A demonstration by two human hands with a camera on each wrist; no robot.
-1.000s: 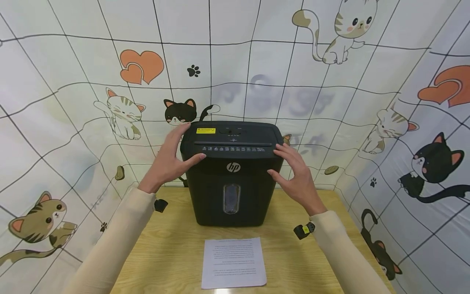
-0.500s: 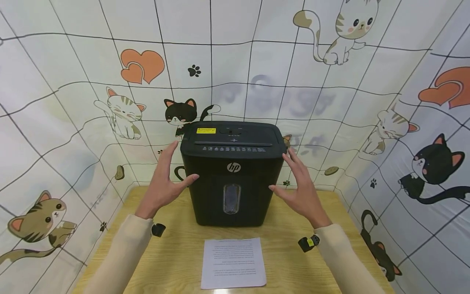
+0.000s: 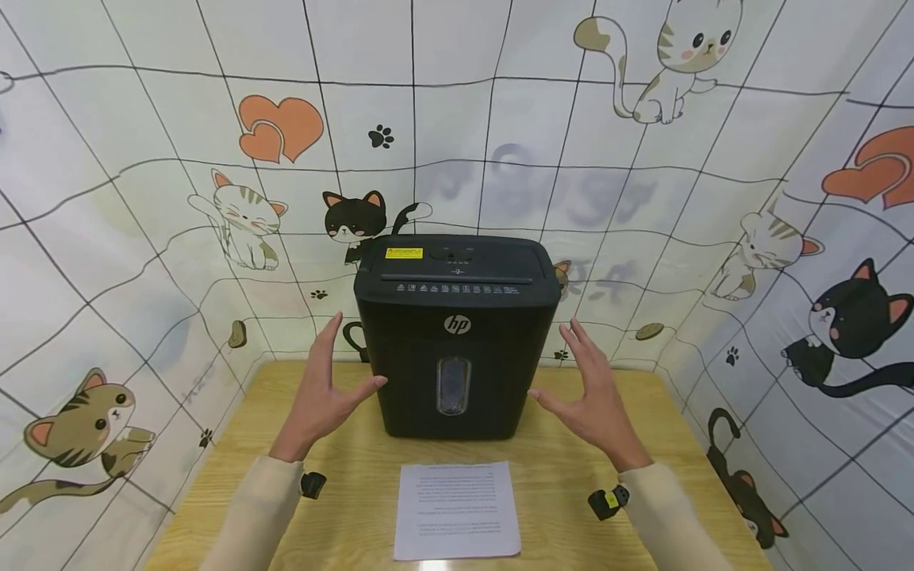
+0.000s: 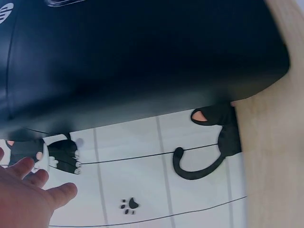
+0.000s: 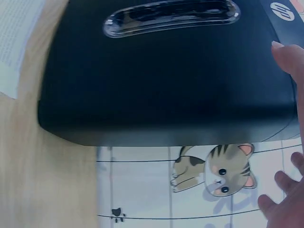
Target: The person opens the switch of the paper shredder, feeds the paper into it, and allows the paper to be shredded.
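Observation:
A black HP paper shredder [image 3: 414, 373] stands upright on the table, with a clear window low on its front and a feed slot and yellow label on top. My left hand [image 3: 317, 404] is at its left side, fingers spread and thumb stretched toward the front. On the other side my right hand [image 3: 596, 404] mirrors it, fingers straight and thumb pointing inward. Neither hand holds anything. In the left wrist view the fingers [image 4: 35, 183] are apart from the shredder's side. A printed sheet of paper [image 3: 457, 511] lies flat in front of the shredder.
The wooden table [image 3: 350, 507] reaches back to a white cloth wall [image 3: 457, 119] printed with cats, hearts and grid lines. Similar cloth closes in both sides. Small black wrist devices hang below each wrist.
Both hands have left the shredder's top edge and moved down along its sides, fingers spread. The shredder and the paper have not moved.

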